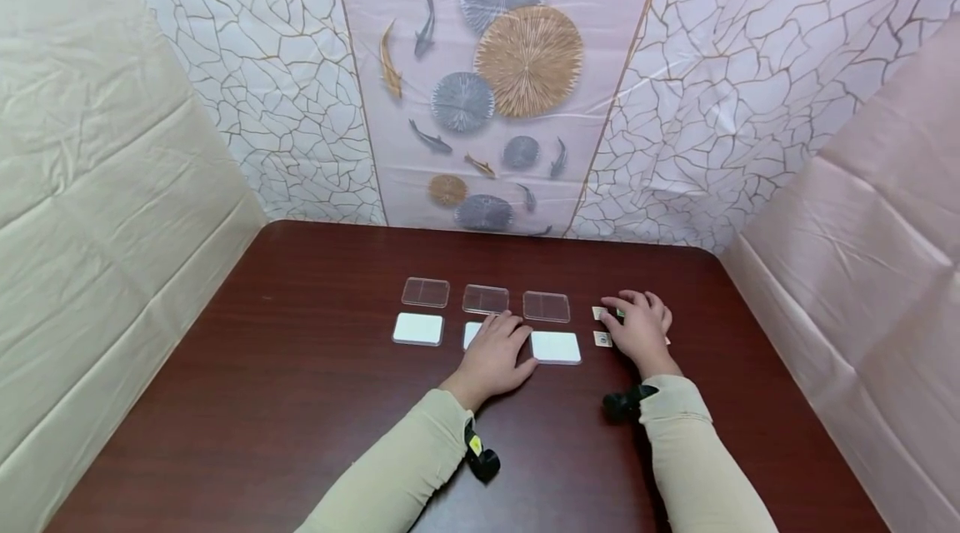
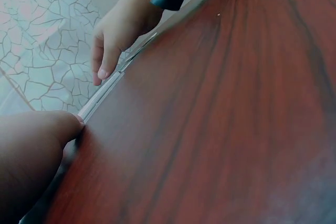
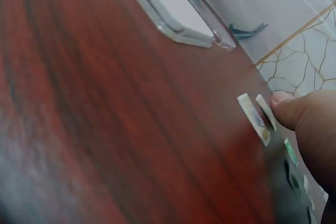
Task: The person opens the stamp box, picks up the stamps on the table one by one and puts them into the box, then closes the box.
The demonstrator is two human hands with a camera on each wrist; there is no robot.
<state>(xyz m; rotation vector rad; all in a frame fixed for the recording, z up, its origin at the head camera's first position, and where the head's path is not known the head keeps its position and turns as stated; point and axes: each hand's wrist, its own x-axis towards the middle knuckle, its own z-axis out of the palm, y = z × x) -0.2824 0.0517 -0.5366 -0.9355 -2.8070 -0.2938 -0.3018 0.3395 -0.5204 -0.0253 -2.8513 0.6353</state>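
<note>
— Several small stamp-like pieces [image 1: 602, 339]: where?
— Toward the tabletop's [image 1: 300, 400] far right corner. Right hand [image 1: 639, 328] over them; grip apart, thumb [image 3: 304, 114] beside one.
— Technique?
— Suggest pinching opposite edges, sparing the faces. Left hand [image 1: 491, 356], fingers loosely spread, lies over the middle white case [image 1: 471, 334]; press lightly.

The left hand [image 1: 491, 358] partly hides the middle white card [image 1: 470, 335]; the right hand [image 1: 639, 329], some small squares [image 1: 597, 312], their print illegible from here.
</note>
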